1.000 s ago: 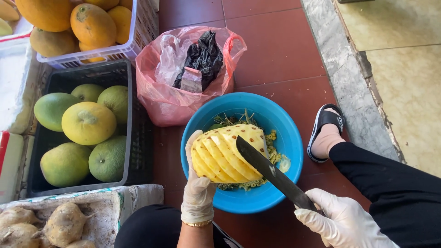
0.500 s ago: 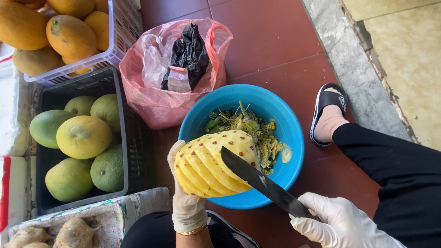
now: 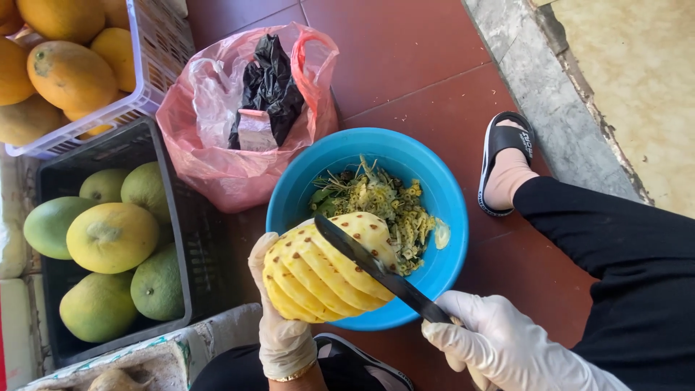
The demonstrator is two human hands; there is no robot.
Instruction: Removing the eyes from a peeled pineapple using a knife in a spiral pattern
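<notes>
Left hand: gloved left hand (image 3: 281, 318) cups the peeled pineapple (image 3: 326, 269) from below, fingers curled around its near end and clamped on the fruit.
Right hand: gloved right hand (image 3: 499, 340) grips a knife handle, fingers wrapped shut around it.
Knife: dark blade (image 3: 362, 261) lies diagonally across the pineapple's top, edge set in a spiral groove.
Pineapple: yellow, skinned, brown eyes in slanted rows; held over the near rim of the blue bowl (image 3: 434, 181).
Bowl: round, blue, on red tile floor (image 3: 405, 65); holds green and yellow peel scraps (image 3: 384, 199).
Leg: black trouser leg (image 3: 615, 246) to the right, foot in a black slide sandal (image 3: 507, 159) just beside the bowl.
Bag: pink plastic bag (image 3: 217, 174) touching the bowl's far left side, a black bag (image 3: 271, 83) inside.
Black crate: black crate (image 3: 206, 253) at left with green and yellow round fruit (image 3: 112, 235).
White basket: white basket (image 3: 159, 72) farthest left, orange-yellow fruit (image 3: 69, 72) inside.
</notes>
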